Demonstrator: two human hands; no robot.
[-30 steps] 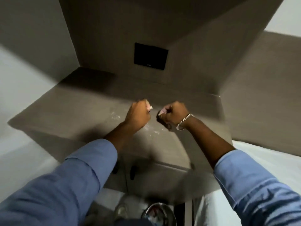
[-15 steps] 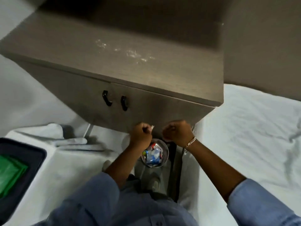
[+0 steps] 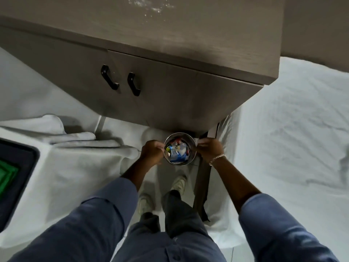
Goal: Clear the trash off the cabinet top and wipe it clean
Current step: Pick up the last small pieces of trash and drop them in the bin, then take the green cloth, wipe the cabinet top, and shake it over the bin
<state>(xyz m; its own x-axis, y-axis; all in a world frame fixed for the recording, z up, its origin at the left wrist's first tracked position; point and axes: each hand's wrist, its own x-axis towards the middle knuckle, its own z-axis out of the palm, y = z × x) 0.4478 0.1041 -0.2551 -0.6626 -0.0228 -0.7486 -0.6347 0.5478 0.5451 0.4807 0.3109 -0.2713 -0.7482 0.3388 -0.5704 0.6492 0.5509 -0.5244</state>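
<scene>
The grey-brown cabinet top [image 3: 207,35] carries a patch of white crumbs [image 3: 151,6] near the top edge of the view. Below it on the floor stands a small round metal bin [image 3: 191,142] with colourful wrappers [image 3: 177,154] inside. My left hand [image 3: 152,152] is a curled fist at the bin's left rim. My right hand [image 3: 208,149], with a bracelet on the wrist, is curled at the right rim, a pale scrap showing at its fingertips. What the left fist holds is mostly hidden.
Two black handles [image 3: 111,78] sit on the cabinet doors. A bed with a white sheet [image 3: 292,129] lies to the right. Folded white towels [image 3: 75,137] and a dark tray with something green [image 3: 11,167] are at left. My shoes [image 3: 179,184] stand behind the bin.
Both fists have come down from the cabinet top, past the cabinet front, to the bin on the floor. My view has tilted downward with them.
</scene>
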